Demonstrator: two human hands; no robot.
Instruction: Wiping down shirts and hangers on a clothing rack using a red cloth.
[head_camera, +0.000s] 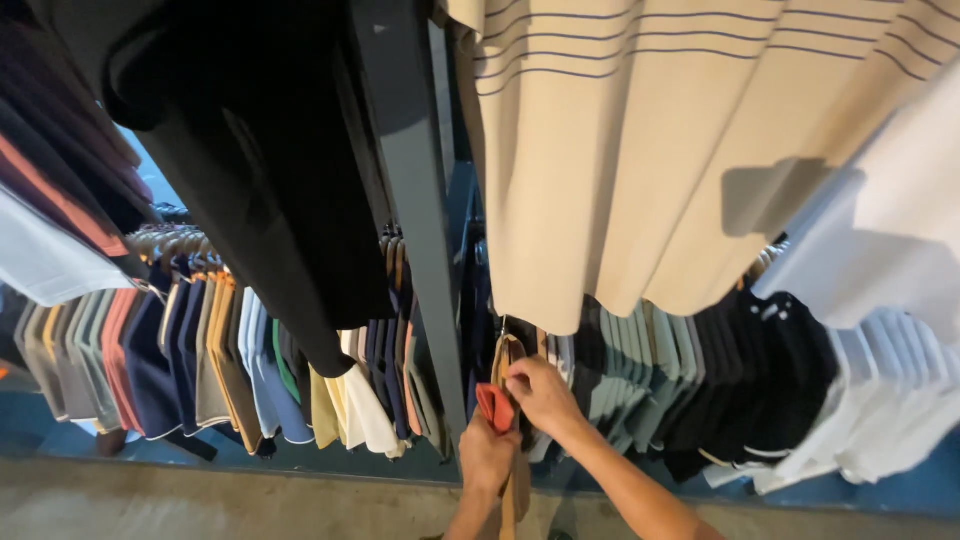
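The small red-orange piece of cloth (495, 407) sits low in the middle of the view, pinched between the two hands right against a tan garment (512, 440) that hangs on the lower rail; what exactly the red piece is, a tag, a collar or a fold of another shirt, is too small to tell. The right hand (543, 395) comes in from the lower right with its fingers curled down over the top edge of the red piece and the tan cloth, closed on them, which looks like a grip meant to steady the garment at its neck. The left hand (487, 458) rises from below with the back of the hand toward the camera, fingers folded around the lower part of the red piece, so the cloth is held from both ends rather than left to dangle. Around them the lower rail (180, 240) carries a tight row of shirts on hangers, blue, white, mustard and coral to the left, grey-green, black and white to the right. A dark upright post (425, 250) divides the two runs. Overhead, nearer the camera, hang a black garment (270, 180) and a beige striped shirt (640, 160)
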